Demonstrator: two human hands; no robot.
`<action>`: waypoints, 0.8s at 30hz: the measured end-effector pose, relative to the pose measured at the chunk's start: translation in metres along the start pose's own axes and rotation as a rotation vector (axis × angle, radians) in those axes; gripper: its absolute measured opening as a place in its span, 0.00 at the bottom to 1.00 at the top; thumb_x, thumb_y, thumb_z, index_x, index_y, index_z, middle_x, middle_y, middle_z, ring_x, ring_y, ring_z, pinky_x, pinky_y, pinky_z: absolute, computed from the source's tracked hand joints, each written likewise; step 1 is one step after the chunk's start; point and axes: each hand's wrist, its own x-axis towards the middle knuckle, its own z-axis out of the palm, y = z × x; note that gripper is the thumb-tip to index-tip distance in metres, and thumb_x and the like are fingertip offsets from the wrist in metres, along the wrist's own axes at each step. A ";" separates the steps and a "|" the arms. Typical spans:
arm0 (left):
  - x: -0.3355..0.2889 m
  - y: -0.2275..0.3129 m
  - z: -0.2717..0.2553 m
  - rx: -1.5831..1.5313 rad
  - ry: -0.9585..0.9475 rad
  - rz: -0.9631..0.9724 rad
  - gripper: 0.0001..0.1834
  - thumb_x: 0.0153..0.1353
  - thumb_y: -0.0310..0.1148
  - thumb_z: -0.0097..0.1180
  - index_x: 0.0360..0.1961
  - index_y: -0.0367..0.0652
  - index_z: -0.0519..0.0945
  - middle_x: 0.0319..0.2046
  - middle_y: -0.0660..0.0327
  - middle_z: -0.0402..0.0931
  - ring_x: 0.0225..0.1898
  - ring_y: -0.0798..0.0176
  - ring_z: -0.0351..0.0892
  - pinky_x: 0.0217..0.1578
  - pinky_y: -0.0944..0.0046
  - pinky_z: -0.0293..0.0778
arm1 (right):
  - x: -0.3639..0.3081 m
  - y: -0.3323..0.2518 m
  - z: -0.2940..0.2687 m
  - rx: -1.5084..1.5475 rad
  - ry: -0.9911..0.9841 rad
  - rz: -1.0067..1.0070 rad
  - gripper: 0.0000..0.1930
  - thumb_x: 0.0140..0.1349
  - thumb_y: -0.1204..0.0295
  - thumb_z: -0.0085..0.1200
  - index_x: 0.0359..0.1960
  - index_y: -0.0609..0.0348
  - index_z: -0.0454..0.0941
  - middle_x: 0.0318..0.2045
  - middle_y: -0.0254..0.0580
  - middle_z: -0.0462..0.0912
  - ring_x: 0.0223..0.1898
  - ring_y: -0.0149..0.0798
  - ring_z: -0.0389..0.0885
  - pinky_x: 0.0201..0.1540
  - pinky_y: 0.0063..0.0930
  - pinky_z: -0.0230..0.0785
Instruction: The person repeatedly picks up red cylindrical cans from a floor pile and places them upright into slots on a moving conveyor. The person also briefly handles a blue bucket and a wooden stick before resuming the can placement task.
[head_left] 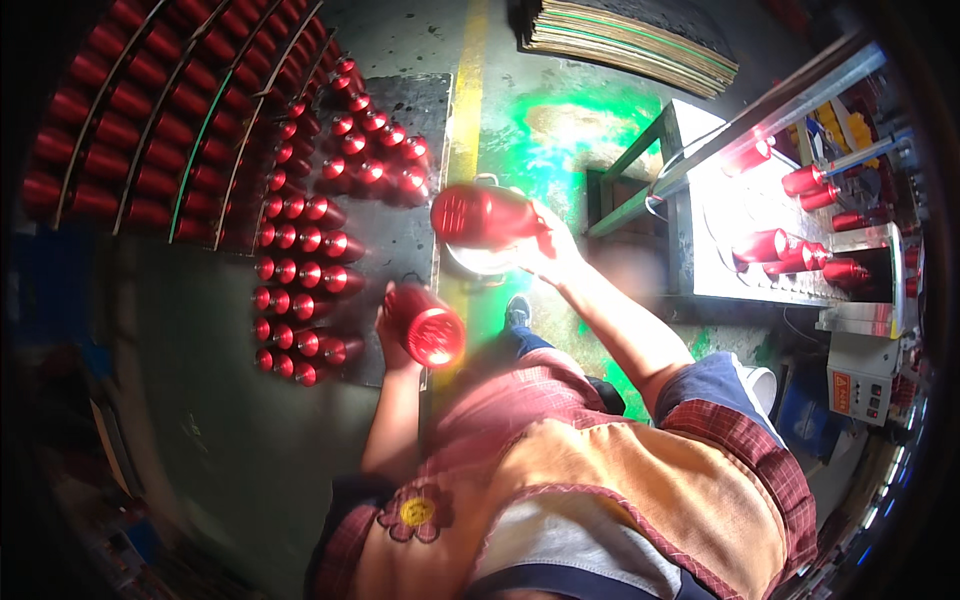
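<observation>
My left hand [391, 338] is closed around a glossy red metal bottle [428, 322], its round end tilted up toward me. In my right hand [556, 248] is a second red metal bottle [478, 216], lying on its side in the air and slightly blurred. Beneath that one, a round metal pot with handles [487, 262] is partly hidden. To the left of my hands, several rows of red bottles [308, 240] stand on a dark board [385, 245], with a looser group [372, 170] farther away.
Stacked layers of red bottles [150, 130], parted by thin sheets, rise at the far left. On the right is a brightly lit machine table [715, 240] with more bottles [765, 247] and a control box [860, 378]. Flat boards [630, 40] are piled far ahead. A yellow line [467, 110] crosses the floor.
</observation>
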 end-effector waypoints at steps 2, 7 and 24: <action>0.051 -0.017 0.012 -0.141 -0.219 -0.131 0.25 0.67 0.48 0.49 0.62 0.53 0.70 0.54 0.52 0.74 0.52 0.47 0.75 0.49 0.50 0.77 | 0.012 -0.012 -0.004 -0.921 -0.005 -0.259 0.21 0.61 0.65 0.58 0.54 0.52 0.70 0.54 0.45 0.75 0.56 0.46 0.73 0.60 0.49 0.69; 0.132 -0.048 0.039 -0.261 -0.114 -0.131 0.28 0.64 0.48 0.50 0.62 0.46 0.70 0.57 0.46 0.71 0.53 0.38 0.72 0.40 0.51 0.83 | 0.021 -0.050 0.012 0.505 0.065 0.057 0.17 0.67 0.66 0.44 0.56 0.54 0.70 0.58 0.45 0.74 0.60 0.48 0.71 0.65 0.55 0.62; 0.285 0.010 0.090 -0.180 -0.507 -0.654 0.33 0.68 0.44 0.46 0.70 0.41 0.58 0.67 0.51 0.59 0.60 0.45 0.67 0.51 0.44 0.74 | 0.032 -0.096 0.015 0.550 -0.222 -0.324 0.31 0.66 0.51 0.47 0.61 0.64 0.67 0.61 0.53 0.72 0.61 0.52 0.72 0.67 0.49 0.61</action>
